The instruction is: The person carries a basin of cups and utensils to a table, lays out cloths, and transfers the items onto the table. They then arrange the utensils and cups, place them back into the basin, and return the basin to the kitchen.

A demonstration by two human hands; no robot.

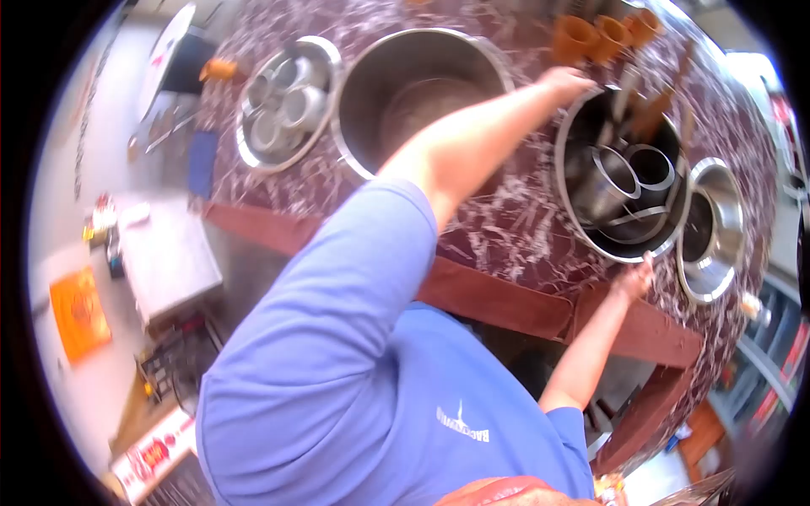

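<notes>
A large steel pot point(567, 198) stands on the marbled tabletop at the right, holding steel cups point(606, 187), a bowl-like vessel and long utensils. My left hand point(567, 82) grips its far left rim, with the arm stretched across the table. At the near rim, my right hand point(634, 278) has its fingers closed on the edge. Some fingertips of both hands are blurred or hidden. Close to the pot's right side lies a wide-rimmed steel basin point(727, 240).
A big open steel pot point(413, 93) and a steel plate of cups point(291, 118) stand at the left of the marbled table point(515, 211). Orange-brown cups point(575, 38) sit at the far edge. A white-topped cabinet point(169, 257) is beyond the table at the left.
</notes>
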